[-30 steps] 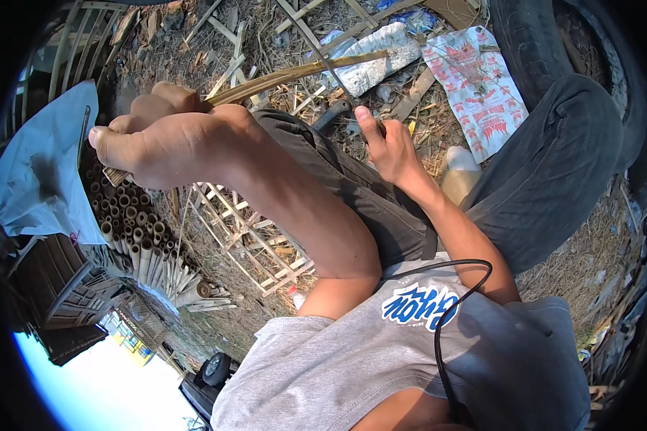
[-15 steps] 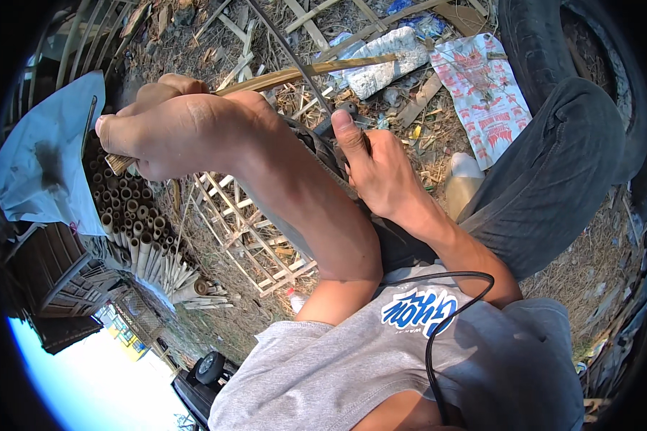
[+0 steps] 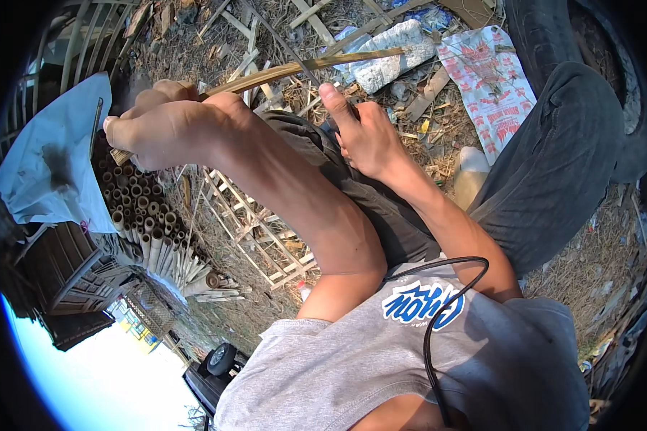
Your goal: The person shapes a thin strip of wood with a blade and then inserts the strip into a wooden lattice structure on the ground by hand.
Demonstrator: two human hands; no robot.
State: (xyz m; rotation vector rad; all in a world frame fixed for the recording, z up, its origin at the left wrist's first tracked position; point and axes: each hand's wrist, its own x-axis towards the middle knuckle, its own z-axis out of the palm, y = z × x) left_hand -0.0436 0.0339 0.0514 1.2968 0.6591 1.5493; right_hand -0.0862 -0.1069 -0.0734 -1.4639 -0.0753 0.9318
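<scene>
My left hand (image 3: pixel 169 129) is closed around a long split bamboo strip (image 3: pixel 356 59). One short end pokes out below its fingers, and the long part runs to the right in front of me. My right hand (image 3: pixel 370 140) is wrapped around the handle of a long knife, thumb raised toward the blade; its fingers hide most of the handle. The narrow dark knife blade (image 3: pixel 284 44) slants up and left, crossing the bamboo strip. Whether the edge bites into the strip, I cannot tell.
Bamboo lattice (image 3: pixel 255 233) lies on the ground beside my leg. Stacked bamboo tubes (image 3: pixel 147 215) and a pale sheet (image 3: pixel 54 161) are at left. A white block (image 3: pixel 399 57), printed sack (image 3: pixel 489 93) and tyre (image 3: pixel 546 36) sit beyond my knees. A black cable (image 3: pixel 430 345) crosses my shirt.
My right hand and the knife have moved up and left, nearer the bamboo strip. My left hand, still gripping the strip, has shifted slightly left. The view has turned a little.
</scene>
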